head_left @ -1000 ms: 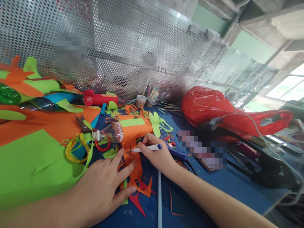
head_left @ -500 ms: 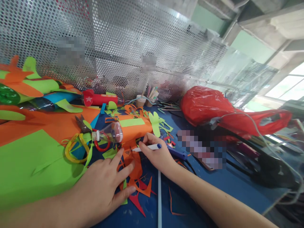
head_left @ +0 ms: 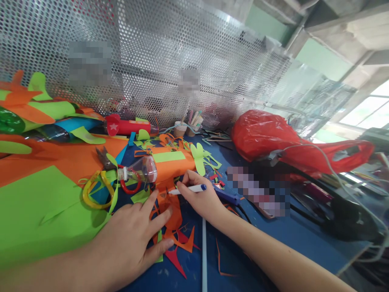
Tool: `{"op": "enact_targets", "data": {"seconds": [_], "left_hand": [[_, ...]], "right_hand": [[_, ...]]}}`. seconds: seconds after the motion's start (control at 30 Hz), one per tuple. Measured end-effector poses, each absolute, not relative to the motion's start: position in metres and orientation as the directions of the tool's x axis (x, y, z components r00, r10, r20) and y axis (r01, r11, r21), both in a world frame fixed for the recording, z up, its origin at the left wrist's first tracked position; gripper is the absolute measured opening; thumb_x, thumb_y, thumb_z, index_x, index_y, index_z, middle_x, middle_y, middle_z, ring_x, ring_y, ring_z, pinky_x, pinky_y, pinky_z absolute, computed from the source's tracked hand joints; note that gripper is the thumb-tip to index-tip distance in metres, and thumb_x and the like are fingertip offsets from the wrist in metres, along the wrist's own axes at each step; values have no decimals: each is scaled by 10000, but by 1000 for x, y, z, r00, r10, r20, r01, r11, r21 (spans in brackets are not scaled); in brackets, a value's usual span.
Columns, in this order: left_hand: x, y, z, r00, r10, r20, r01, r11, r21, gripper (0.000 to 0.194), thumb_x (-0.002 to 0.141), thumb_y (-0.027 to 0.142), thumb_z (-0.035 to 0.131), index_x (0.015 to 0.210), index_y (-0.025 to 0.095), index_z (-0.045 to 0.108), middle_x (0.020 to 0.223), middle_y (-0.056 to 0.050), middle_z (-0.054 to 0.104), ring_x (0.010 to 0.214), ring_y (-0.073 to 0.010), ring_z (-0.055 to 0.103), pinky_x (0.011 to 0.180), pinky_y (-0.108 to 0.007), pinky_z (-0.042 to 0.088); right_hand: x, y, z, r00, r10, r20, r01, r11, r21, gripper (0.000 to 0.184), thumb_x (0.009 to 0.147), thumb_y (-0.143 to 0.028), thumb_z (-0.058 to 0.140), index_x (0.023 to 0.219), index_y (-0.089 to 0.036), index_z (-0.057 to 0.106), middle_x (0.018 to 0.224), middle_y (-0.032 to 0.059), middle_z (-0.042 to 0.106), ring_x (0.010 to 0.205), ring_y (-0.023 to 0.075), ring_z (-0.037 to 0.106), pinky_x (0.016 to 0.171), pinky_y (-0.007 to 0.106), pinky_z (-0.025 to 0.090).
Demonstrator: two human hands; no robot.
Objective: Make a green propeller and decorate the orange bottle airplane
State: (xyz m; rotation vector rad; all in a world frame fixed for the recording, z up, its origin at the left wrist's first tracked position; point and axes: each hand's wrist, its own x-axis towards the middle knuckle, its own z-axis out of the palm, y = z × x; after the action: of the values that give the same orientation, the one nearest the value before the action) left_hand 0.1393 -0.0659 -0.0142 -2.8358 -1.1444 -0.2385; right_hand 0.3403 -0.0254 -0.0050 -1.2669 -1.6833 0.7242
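Observation:
A white marker with a blue end (head_left: 194, 188) is pinched in my right hand (head_left: 202, 196), its tip down at an orange foam piece (head_left: 173, 207). My left hand (head_left: 133, 235) lies with fingers spread, its fingertips resting on that orange piece. Just beyond my hands, a clear plastic bottle (head_left: 141, 168) lies on its side, its neck to the left. An orange wrap (head_left: 173, 166) with a light green strip covers its body, and a green leaf-shaped piece (head_left: 198, 158) stands at its right end.
Yellow-handled scissors (head_left: 99, 190) and red-handled cutters (head_left: 132, 188) lie left of the bottle. Green sheets (head_left: 51, 211) cover the left side. A blue glue gun (head_left: 226, 196), a phone (head_left: 258, 192) and a red plastic bag (head_left: 264, 134) are to the right. Foam scraps (head_left: 185, 241) litter the blue table.

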Motion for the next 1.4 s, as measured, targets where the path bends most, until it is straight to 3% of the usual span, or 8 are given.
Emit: {"op": "enact_targets", "data": {"seconds": [1.4], "left_hand": [[140, -65, -14, 694, 700, 171, 700, -711, 68, 580, 953, 590, 246, 1290, 284, 606, 1369, -222, 528, 1009, -368, 655, 789, -543, 530]], "right_hand": [[339, -26, -1, -100, 965, 243, 429, 262, -864, 217, 794, -254, 569, 632, -216, 430, 525, -71, 473, 499, 98, 411, 504, 238, 312]]}}
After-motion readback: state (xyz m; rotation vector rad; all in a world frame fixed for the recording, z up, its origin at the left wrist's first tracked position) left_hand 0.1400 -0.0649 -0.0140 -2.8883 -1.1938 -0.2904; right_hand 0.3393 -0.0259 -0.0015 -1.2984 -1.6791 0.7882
